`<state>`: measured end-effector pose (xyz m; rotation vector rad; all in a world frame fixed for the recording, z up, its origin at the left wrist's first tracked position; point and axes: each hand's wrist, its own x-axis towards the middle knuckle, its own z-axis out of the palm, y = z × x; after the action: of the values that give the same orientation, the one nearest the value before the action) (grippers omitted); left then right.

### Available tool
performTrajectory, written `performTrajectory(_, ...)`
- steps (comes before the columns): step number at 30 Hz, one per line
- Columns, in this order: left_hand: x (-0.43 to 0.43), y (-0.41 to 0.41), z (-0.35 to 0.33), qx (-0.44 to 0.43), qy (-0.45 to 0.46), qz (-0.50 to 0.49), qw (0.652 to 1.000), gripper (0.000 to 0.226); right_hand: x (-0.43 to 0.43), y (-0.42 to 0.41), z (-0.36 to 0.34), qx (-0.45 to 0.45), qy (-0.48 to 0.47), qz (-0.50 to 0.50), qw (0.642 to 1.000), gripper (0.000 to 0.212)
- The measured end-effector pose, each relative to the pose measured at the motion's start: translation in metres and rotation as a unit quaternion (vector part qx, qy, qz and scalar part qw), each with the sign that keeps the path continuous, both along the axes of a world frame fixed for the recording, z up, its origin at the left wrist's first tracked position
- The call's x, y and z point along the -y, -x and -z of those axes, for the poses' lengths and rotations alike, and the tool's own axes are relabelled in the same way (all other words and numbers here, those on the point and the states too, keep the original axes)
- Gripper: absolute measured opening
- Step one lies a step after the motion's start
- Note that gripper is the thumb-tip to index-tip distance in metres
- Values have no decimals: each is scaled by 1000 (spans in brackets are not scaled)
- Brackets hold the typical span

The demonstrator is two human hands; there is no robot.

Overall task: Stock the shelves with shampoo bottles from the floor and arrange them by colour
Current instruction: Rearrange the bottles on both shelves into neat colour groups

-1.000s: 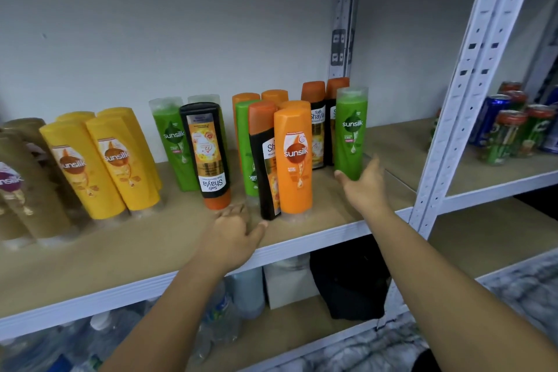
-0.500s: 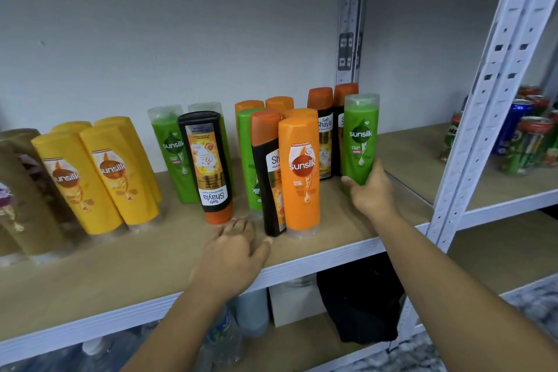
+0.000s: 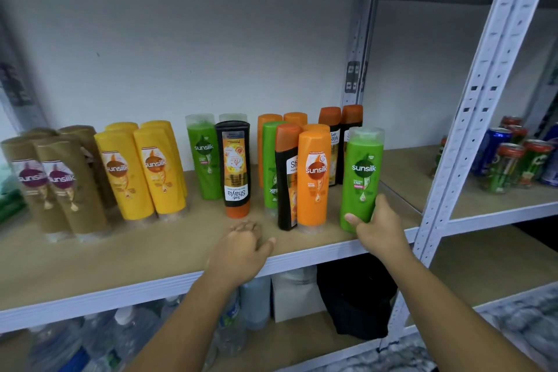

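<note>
My right hand [image 3: 379,225] grips the lower part of a green Sunsilk bottle [image 3: 363,169], held upright near the front right of the wooden shelf [image 3: 151,248]. My left hand [image 3: 240,246] rests with loosely curled fingers on the shelf's front edge, holding nothing, just in front of a black Safi Shayla bottle [image 3: 236,169] standing upside down. To the right stand an orange Sunsilk bottle [image 3: 314,178] and a black orange-capped bottle [image 3: 286,178]. Further left are green bottles [image 3: 203,157], yellow bottles [image 3: 145,169] and gold-brown bottles [image 3: 57,184].
A white perforated upright [image 3: 471,118] stands right of my right hand. Drink cans [image 3: 513,157] fill the neighbouring shelf on the right. Below the shelf are water bottles [image 3: 99,338], a white box [image 3: 294,293] and a black bag [image 3: 356,296].
My right hand has closed around the green bottle and drawn it forward, away from the orange-capped bottles at the back. My left hand has stayed on the shelf edge.
</note>
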<state>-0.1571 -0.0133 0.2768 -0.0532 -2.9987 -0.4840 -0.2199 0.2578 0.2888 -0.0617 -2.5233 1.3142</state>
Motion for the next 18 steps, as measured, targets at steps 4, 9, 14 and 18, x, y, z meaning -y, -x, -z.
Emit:
performTrajectory(4,19,-15,4,-5,-15,-11,1000,43,14,-32,-4,7,4,-37,999,36)
performTrajectory(9,46,-37,3,-16,-20,-27,999,41,43,-59,-8,6,-7,-69,998,35)
performTrajectory(14,68,-50,1,-17,-46,-54,997,37,83,-71,-4,2,-24,-122,992,42)
performTrajectory(18,82,-47,0,-41,-84,-75,993,31,127,-70,-4,-18,-26,-170,985,51)
